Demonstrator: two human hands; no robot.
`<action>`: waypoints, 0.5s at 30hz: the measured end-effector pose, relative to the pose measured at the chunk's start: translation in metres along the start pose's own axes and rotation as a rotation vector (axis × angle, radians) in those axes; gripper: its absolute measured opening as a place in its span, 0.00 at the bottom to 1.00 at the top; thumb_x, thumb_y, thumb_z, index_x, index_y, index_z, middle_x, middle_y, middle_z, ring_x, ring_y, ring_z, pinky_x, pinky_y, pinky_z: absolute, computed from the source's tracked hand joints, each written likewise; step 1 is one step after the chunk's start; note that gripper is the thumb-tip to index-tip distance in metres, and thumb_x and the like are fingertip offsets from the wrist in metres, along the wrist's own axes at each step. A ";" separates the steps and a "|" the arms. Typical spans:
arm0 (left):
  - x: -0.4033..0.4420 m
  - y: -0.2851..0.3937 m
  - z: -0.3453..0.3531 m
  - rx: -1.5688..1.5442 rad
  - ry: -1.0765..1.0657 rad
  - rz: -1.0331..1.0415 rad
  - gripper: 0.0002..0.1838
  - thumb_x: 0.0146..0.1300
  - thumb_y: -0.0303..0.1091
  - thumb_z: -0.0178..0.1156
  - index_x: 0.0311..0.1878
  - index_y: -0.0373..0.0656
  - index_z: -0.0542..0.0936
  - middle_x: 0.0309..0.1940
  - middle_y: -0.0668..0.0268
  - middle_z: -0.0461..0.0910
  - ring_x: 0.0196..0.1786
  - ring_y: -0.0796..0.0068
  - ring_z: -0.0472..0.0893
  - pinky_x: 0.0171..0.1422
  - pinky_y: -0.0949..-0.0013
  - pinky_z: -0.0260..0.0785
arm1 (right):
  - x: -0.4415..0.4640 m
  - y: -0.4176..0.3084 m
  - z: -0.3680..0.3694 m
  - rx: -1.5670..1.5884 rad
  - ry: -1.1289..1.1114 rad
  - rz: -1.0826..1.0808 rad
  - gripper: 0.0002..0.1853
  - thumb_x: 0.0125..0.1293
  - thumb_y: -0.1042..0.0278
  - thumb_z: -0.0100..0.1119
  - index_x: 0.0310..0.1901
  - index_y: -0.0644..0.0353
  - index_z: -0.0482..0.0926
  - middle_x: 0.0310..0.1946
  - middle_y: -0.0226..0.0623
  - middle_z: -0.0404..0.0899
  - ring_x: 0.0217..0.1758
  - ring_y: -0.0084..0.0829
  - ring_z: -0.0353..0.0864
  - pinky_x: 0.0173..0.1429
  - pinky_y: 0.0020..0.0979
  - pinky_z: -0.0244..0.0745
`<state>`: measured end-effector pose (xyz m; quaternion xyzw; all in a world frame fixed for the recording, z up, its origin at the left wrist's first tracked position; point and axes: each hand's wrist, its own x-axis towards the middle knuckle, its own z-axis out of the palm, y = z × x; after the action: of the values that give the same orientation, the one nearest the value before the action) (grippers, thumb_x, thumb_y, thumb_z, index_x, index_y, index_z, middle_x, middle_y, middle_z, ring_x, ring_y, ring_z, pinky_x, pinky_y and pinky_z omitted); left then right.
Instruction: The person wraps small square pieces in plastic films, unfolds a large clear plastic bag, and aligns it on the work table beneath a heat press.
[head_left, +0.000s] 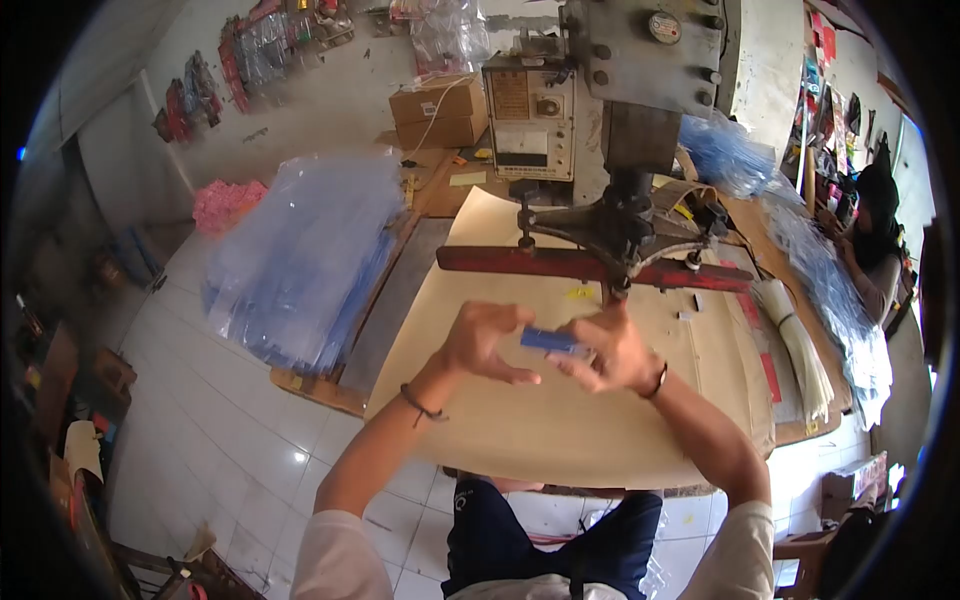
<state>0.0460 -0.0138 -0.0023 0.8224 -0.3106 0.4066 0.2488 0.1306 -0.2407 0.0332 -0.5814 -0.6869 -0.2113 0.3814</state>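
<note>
A small blue object [548,340] is held in the fingers of my right hand [612,350], above a large tan sheet [500,420]. My left hand [485,342] is just left of it, thumb and fingers apart, with nothing between them. Beyond my hands, a long red bar [520,262] hangs level under the black metal head [625,215] of a press. Small pale pieces [684,316] lie on the sheet to the right of my right hand.
Clear bluish plastic sheets [300,250] are piled at the left. A control box [530,120] and a cardboard box [438,112] stand at the back. White strips [795,340] and more plastic [825,280] lie at the right, near another person [878,235].
</note>
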 end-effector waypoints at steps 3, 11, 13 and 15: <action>0.006 0.013 -0.001 0.018 -0.085 0.089 0.26 0.51 0.58 0.78 0.33 0.45 0.79 0.21 0.69 0.75 0.19 0.65 0.76 0.26 0.64 0.69 | -0.023 -0.001 0.007 0.182 -0.077 0.189 0.11 0.63 0.62 0.69 0.31 0.57 0.77 0.15 0.36 0.72 0.17 0.40 0.76 0.24 0.38 0.70; 0.013 0.016 0.003 0.111 -0.204 0.158 0.14 0.46 0.39 0.73 0.30 0.49 0.76 0.19 0.71 0.67 0.20 0.70 0.74 0.24 0.65 0.65 | -0.029 0.026 0.000 0.099 -0.196 0.024 0.18 0.51 0.61 0.69 0.42 0.57 0.76 0.25 0.37 0.78 0.25 0.43 0.81 0.30 0.42 0.76; 0.013 0.017 0.003 0.148 -0.226 0.176 0.14 0.41 0.38 0.71 0.30 0.49 0.76 0.19 0.71 0.66 0.19 0.69 0.73 0.24 0.65 0.65 | -0.025 0.026 -0.004 0.019 -0.264 0.002 0.18 0.51 0.59 0.68 0.41 0.57 0.76 0.24 0.37 0.76 0.26 0.42 0.81 0.31 0.42 0.77; 0.010 0.016 0.002 0.162 -0.250 0.180 0.15 0.41 0.38 0.72 0.29 0.49 0.76 0.19 0.71 0.64 0.19 0.69 0.72 0.24 0.65 0.64 | -0.023 0.023 -0.007 -0.024 -0.330 -0.018 0.17 0.53 0.58 0.69 0.40 0.58 0.77 0.25 0.36 0.77 0.27 0.41 0.82 0.32 0.41 0.78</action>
<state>0.0404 -0.0291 0.0078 0.8526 -0.3778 0.3457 0.1038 0.1550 -0.2547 0.0166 -0.6065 -0.7428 -0.1244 0.2547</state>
